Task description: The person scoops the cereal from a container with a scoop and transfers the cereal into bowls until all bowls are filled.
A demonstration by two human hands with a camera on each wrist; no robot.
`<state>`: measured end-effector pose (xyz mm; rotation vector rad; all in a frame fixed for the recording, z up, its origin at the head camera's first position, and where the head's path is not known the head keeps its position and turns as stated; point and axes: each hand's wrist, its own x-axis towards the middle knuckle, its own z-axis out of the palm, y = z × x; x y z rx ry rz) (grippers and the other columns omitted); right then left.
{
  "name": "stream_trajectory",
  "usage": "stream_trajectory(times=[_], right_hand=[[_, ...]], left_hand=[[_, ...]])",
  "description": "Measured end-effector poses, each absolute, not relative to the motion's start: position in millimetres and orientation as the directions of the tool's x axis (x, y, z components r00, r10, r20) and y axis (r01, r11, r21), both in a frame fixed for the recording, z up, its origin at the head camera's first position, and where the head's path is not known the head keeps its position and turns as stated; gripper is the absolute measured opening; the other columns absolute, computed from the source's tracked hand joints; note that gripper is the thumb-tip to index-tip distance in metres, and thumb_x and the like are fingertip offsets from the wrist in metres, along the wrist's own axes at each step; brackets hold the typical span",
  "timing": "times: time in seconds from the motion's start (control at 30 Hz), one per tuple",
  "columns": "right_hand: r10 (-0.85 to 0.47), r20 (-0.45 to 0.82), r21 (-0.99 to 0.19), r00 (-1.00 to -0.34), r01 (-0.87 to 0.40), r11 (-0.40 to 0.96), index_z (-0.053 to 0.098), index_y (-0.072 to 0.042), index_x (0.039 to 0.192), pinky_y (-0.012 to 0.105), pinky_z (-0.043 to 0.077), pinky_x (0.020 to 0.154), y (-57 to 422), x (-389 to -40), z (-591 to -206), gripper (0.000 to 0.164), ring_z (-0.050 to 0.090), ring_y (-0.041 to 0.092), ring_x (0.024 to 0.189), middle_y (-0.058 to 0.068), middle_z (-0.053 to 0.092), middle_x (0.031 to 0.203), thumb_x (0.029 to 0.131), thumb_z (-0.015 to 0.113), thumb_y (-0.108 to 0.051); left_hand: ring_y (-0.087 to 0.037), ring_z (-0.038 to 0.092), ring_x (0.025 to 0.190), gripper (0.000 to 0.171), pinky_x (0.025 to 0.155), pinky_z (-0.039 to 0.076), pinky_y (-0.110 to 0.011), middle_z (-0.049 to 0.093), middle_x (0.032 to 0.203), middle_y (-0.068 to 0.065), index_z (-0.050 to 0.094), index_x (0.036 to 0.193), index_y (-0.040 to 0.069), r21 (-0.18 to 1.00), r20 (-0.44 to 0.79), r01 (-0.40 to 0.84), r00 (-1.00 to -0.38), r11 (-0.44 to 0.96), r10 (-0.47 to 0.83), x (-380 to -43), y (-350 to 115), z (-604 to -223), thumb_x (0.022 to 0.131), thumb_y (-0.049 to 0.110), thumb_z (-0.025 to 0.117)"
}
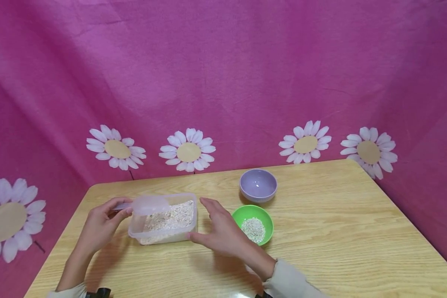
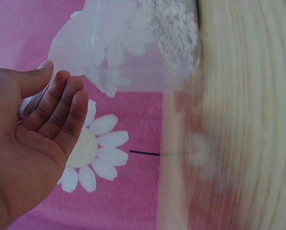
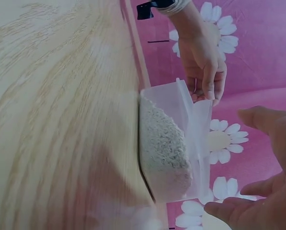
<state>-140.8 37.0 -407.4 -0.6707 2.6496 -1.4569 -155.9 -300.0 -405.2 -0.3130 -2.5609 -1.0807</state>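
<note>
My left hand [image 1: 100, 225] pinches the handle of a translucent plastic scoop [image 1: 150, 205] between thumb and fingers. The scoop is over the left part of a clear rectangular container [image 1: 164, 239], which holds pale oat flakes [image 1: 179, 215]. In the left wrist view, the scoop's handle [image 2: 30, 106] passes behind the fingers. My right hand [image 1: 225, 229] hovers by the container's right end, thumb and fingers spread with nothing between them. The right wrist view shows these fingertips [image 3: 217, 208] close to the container; whether they touch it I cannot tell.
Just right of my right hand stands a green bowl [image 1: 244, 212] with a small heap of oat flakes. Behind it is a purple bowl [image 1: 258, 185]. The wooden table [image 1: 339, 223] meets a pink flowered cloth [image 1: 246, 82] at its back and sides.
</note>
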Motion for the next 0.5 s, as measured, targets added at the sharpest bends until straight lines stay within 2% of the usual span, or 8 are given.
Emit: stream_trajectory(times=[0.17, 0.5], right_hand=[[-0.388, 0.154, -0.819, -0.909, -0.337, 0.464, 0.042, 0.0, 0.161, 0.056, 0.038, 0.126, 27, -143, -412, 0.093, 0.047, 0.037, 0.152, 0.016, 0.048, 0.165, 0.088, 0.087, -0.034], [-0.378, 0.115, -0.832, -0.919, -0.297, 0.469, 0.039, 0.002, 0.163, 0.054, 0.036, 0.128, 14, -146, -418, 0.095, 0.043, 0.036, 0.155, 0.016, 0.044, 0.167, 0.089, 0.086, -0.034]], left_hand=[[0.014, 0.064, 0.087, 0.024, 0.072, 0.052, -0.006, 0.079, 0.106, -0.021, 0.074, 0.12, -0.002, 0.653, 0.385, 0.321, -0.921, 0.686, 0.064, -155, -307, -407, 0.096, -0.003, 0.077], [0.014, 0.064, 0.087, 0.024, 0.071, 0.051, -0.006, 0.079, 0.105, -0.02, 0.074, 0.118, -0.001, 0.629, 0.378, 0.323, -0.922, 0.707, 0.085, -155, -309, -404, 0.095, -0.002, 0.078]])
